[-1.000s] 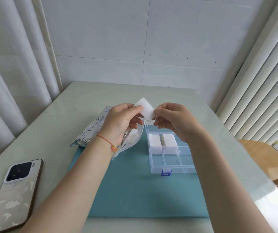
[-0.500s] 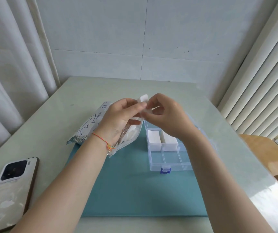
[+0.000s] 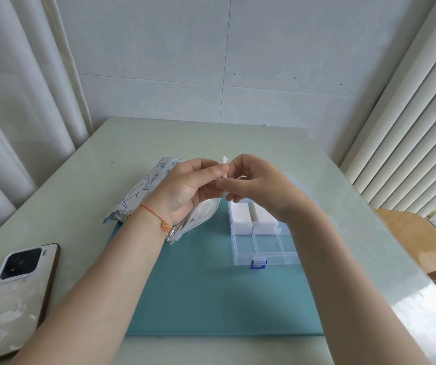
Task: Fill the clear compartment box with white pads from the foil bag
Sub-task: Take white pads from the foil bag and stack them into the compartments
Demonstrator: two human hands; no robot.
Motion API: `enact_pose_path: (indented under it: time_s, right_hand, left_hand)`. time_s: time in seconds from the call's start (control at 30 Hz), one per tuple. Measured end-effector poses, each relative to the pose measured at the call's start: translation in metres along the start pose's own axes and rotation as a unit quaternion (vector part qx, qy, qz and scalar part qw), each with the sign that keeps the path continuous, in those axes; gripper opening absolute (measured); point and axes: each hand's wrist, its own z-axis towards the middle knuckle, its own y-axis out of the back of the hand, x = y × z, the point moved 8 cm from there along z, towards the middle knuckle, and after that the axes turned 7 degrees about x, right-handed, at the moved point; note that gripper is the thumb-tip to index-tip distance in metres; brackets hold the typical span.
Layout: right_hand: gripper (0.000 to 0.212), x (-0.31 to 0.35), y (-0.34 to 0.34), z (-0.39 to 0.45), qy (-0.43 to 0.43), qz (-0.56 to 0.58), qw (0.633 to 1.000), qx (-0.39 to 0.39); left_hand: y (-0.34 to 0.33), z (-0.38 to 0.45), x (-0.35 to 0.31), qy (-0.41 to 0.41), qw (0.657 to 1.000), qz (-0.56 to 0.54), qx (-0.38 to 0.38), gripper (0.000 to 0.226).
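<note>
My left hand (image 3: 187, 188) and my right hand (image 3: 259, 185) meet above the mat and together pinch one white pad (image 3: 224, 163), which is folded narrow and stands upright between the fingertips. Under my left hand lies the foil bag (image 3: 143, 191), its open end with white pads showing near my wrist. The clear compartment box (image 3: 264, 246) stands open below my right hand. Its two far compartments hold white pads (image 3: 241, 218); the near compartments look bare.
A teal mat (image 3: 211, 299) covers the table's middle, under the box and the bag's mouth. A phone (image 3: 16, 293) lies face down at the left front. The box's blue latch (image 3: 258, 264) faces me. Curtains hang left, blinds right, a wooden surface (image 3: 416, 241) beyond the right edge.
The pad was flat and wide between my hands a second ago. Now it is folded into a narrow upright strip, and my fingertips have come closer together.
</note>
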Motion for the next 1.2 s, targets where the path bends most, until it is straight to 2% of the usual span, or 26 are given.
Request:
enact_pose_path:
  time_s: [0.2, 0.4, 0.57, 0.8, 0.97, 1.07, 1.2]
  right_hand:
    - [0.040, 0.003, -0.002, -0.001, 0.000, -0.069, 0.998, -0.008]
    - [0.033, 0.002, -0.005, -0.002, -0.006, -0.073, 0.997, 0.019]
    - [0.034, 0.000, -0.008, -0.003, -0.018, -0.029, 0.999, 0.036]
    - [0.027, 0.000, -0.008, -0.004, -0.021, 0.015, 0.999, 0.037]
    - [0.027, -0.001, -0.010, -0.005, -0.027, -0.008, 0.998, 0.049]
    - [0.037, -0.001, -0.007, -0.005, -0.023, -0.044, 0.997, 0.060]
    - [0.041, 0.004, 0.003, -0.006, 0.004, -0.166, 0.986, 0.035]
  left_hand:
    - [-0.003, 0.000, -0.001, -0.009, 1.000, 0.016, 0.006, 0.021]
    - [-0.001, -0.002, -0.004, -0.013, 0.998, 0.055, -0.033, 0.026]
    - [0.004, -0.001, -0.001, -0.012, 0.998, 0.029, -0.060, 0.013]
    - [0.000, 0.001, 0.000, -0.015, 0.999, -0.020, -0.023, 0.008]
    - [-0.001, 0.001, 0.001, 0.000, 1.000, -0.010, -0.001, 0.022]
    - [0.000, 0.001, 0.002, 0.005, 1.000, -0.029, 0.003, 0.028]
    - [-0.001, 0.001, 0.007, 0.049, 0.996, -0.079, 0.003, 0.013]
